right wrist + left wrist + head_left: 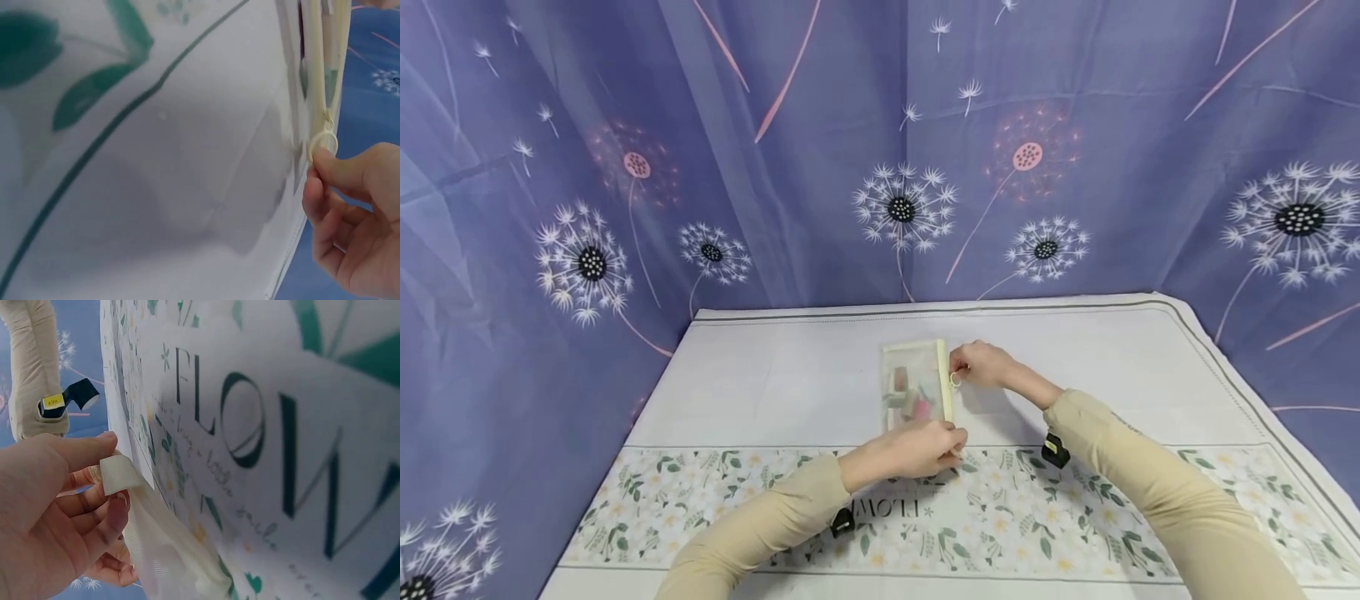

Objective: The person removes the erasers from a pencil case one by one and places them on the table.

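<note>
A see-through mesh pouch (916, 357) with a pale yellow zipper edge (945, 379) lies on the table, that edge on its right side. Several small things show through it, among them a pink one (922, 408) and a brown one (900, 380). At the near corner, my left hand (917, 450) pinches the fabric end tab (122, 475) of the zipper between thumb and fingers. My right hand (987, 365), by the far end, pinches the ring-shaped zipper pull (335, 144). In the right wrist view, the two zipper strips (317, 69) stand apart beyond the pull.
Under the pouch is a white tablecloth (775, 375) with a printed floral band (1015, 517) and lettering. A purple dandelion curtain (820, 208) hangs behind the table and at its sides. Black straps (1055, 450) sit at both wrists.
</note>
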The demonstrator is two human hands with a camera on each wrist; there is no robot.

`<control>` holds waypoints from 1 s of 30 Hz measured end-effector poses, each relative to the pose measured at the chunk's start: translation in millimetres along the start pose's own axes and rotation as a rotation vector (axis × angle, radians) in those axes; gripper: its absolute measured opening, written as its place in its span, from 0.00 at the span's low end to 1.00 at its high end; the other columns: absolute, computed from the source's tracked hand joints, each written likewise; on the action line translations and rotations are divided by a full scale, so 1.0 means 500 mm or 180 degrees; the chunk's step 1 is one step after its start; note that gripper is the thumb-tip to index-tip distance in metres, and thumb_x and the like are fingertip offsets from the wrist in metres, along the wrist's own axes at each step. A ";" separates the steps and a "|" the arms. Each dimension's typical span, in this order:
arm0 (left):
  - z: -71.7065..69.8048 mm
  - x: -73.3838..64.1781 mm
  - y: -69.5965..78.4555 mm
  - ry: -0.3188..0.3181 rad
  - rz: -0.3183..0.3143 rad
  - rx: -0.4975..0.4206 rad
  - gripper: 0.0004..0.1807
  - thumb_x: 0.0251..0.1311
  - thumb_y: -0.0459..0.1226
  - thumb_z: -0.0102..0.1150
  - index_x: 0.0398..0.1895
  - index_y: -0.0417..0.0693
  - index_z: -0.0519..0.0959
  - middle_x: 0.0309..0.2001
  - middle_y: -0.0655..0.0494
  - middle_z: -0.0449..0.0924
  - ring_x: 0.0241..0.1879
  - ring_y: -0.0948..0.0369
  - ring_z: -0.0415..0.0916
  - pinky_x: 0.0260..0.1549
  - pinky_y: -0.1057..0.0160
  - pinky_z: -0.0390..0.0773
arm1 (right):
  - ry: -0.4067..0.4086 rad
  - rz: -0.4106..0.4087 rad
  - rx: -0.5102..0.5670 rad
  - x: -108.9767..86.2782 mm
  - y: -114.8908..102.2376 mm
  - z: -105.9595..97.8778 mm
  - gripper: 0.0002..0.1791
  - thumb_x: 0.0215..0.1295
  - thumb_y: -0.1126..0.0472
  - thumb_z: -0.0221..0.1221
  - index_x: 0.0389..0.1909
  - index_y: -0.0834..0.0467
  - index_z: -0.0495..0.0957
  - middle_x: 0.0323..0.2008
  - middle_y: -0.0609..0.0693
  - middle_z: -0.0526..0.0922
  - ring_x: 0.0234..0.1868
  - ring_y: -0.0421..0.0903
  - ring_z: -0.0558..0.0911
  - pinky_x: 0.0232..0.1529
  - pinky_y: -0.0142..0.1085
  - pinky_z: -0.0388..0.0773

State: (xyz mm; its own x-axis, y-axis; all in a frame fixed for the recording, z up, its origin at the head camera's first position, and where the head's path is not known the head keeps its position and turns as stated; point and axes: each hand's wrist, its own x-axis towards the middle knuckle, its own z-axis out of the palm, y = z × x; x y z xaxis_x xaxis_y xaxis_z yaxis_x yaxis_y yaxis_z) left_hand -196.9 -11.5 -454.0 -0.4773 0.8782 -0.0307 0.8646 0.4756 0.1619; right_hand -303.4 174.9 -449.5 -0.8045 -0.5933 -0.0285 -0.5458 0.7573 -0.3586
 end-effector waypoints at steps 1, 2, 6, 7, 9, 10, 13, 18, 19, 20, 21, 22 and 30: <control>0.002 -0.001 0.001 0.0011 -0.0008 -0.0008 0.07 0.65 0.42 0.59 0.36 0.49 0.75 0.31 0.60 0.78 0.31 0.72 0.78 0.25 0.88 0.70 | 0.0020 0.0051 -0.0002 0.001 0.002 0.001 0.05 0.61 0.67 0.62 0.27 0.55 0.81 0.26 0.46 0.81 0.23 0.39 0.72 0.23 0.28 0.69; 0.004 -0.002 0.002 0.0014 -0.0011 -0.0020 0.07 0.65 0.42 0.59 0.36 0.49 0.75 0.32 0.60 0.78 0.31 0.72 0.79 0.26 0.87 0.71 | 0.0041 0.0094 0.0003 0.002 0.003 0.002 0.05 0.62 0.67 0.61 0.28 0.55 0.81 0.27 0.46 0.82 0.23 0.39 0.73 0.23 0.28 0.69; 0.010 -0.004 0.002 0.0055 0.0018 0.0016 0.07 0.66 0.42 0.58 0.37 0.49 0.75 0.32 0.60 0.79 0.31 0.72 0.78 0.26 0.88 0.70 | 0.0097 0.0209 -0.0003 0.010 0.007 0.005 0.05 0.61 0.68 0.60 0.29 0.56 0.82 0.28 0.49 0.83 0.25 0.41 0.75 0.24 0.31 0.73; 0.011 -0.005 0.001 0.0066 0.0027 0.0030 0.07 0.66 0.42 0.58 0.37 0.49 0.75 0.33 0.60 0.79 0.31 0.73 0.78 0.26 0.88 0.70 | 0.0111 0.0243 -0.0004 0.013 0.008 0.005 0.05 0.61 0.68 0.60 0.29 0.57 0.82 0.29 0.49 0.83 0.26 0.42 0.76 0.25 0.32 0.74; 0.011 -0.006 0.001 0.0085 0.0031 0.0028 0.07 0.66 0.42 0.58 0.38 0.49 0.75 0.33 0.60 0.79 0.31 0.72 0.78 0.26 0.88 0.70 | 0.0159 0.0332 -0.0016 0.019 0.012 0.004 0.04 0.60 0.68 0.60 0.30 0.57 0.82 0.29 0.51 0.84 0.27 0.44 0.78 0.26 0.35 0.77; 0.011 -0.006 0.001 0.0092 0.0027 0.0028 0.07 0.66 0.42 0.58 0.38 0.48 0.75 0.33 0.59 0.79 0.31 0.72 0.78 0.26 0.88 0.70 | 0.0184 0.0394 -0.0018 0.022 0.013 0.003 0.04 0.60 0.68 0.60 0.31 0.57 0.82 0.29 0.51 0.84 0.28 0.44 0.79 0.27 0.36 0.78; 0.008 -0.006 0.001 0.0091 -0.0021 0.0039 0.07 0.66 0.42 0.58 0.38 0.49 0.75 0.33 0.60 0.79 0.30 0.73 0.76 0.24 0.88 0.69 | 0.0228 0.0577 -0.0017 0.031 0.019 0.000 0.03 0.60 0.68 0.61 0.32 0.57 0.82 0.29 0.52 0.83 0.29 0.46 0.79 0.27 0.38 0.78; 0.005 -0.007 0.001 0.0112 -0.0072 0.0105 0.07 0.66 0.43 0.58 0.38 0.49 0.76 0.33 0.60 0.79 0.27 0.74 0.73 0.21 0.87 0.67 | 0.0210 0.0734 0.0054 0.045 0.027 0.001 0.04 0.60 0.67 0.60 0.34 0.58 0.82 0.31 0.53 0.84 0.28 0.46 0.78 0.26 0.37 0.78; 0.004 -0.007 0.001 0.0128 -0.0062 0.0110 0.07 0.66 0.43 0.58 0.38 0.49 0.76 0.33 0.60 0.80 0.27 0.74 0.73 0.21 0.87 0.67 | 0.0249 0.0758 0.0071 0.048 0.029 0.001 0.04 0.60 0.67 0.59 0.34 0.58 0.81 0.32 0.54 0.84 0.28 0.46 0.79 0.26 0.37 0.78; 0.004 -0.008 0.001 0.0145 -0.0048 0.0118 0.07 0.66 0.43 0.58 0.37 0.49 0.76 0.33 0.60 0.79 0.27 0.74 0.73 0.21 0.87 0.67 | 0.0293 0.0785 0.0081 0.050 0.031 0.002 0.04 0.60 0.67 0.59 0.34 0.58 0.81 0.32 0.54 0.85 0.28 0.46 0.79 0.26 0.37 0.79; 0.004 -0.008 0.000 0.0160 -0.0035 0.0119 0.07 0.66 0.43 0.58 0.37 0.49 0.76 0.33 0.60 0.79 0.27 0.74 0.73 0.21 0.87 0.67 | 0.0346 0.0817 0.0090 0.052 0.033 0.002 0.05 0.61 0.67 0.58 0.35 0.59 0.81 0.33 0.55 0.85 0.28 0.46 0.79 0.27 0.37 0.79; 0.004 -0.009 0.000 0.0175 -0.0018 0.0128 0.07 0.66 0.43 0.58 0.37 0.49 0.76 0.32 0.60 0.79 0.27 0.74 0.73 0.20 0.86 0.66 | 0.0398 0.0854 0.0101 0.055 0.034 0.003 0.05 0.61 0.67 0.58 0.35 0.59 0.81 0.33 0.55 0.85 0.28 0.47 0.79 0.27 0.37 0.79; 0.010 -0.011 -0.004 0.0229 0.0009 0.0111 0.08 0.66 0.43 0.58 0.35 0.50 0.75 0.30 0.62 0.76 0.23 0.75 0.66 0.19 0.85 0.63 | 0.0665 0.0965 0.0142 0.071 0.039 0.006 0.06 0.58 0.69 0.56 0.30 0.62 0.82 0.30 0.56 0.85 0.28 0.49 0.80 0.29 0.41 0.81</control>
State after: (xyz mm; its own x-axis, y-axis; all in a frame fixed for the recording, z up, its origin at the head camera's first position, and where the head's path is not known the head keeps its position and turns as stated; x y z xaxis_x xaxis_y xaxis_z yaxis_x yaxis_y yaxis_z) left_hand -195.3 -17.3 -459.2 -0.4838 0.8742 0.0409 0.8703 0.4757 0.1275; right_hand -342.2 167.7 -460.5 -0.9611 -0.2717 0.0498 -0.2682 0.8748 -0.4035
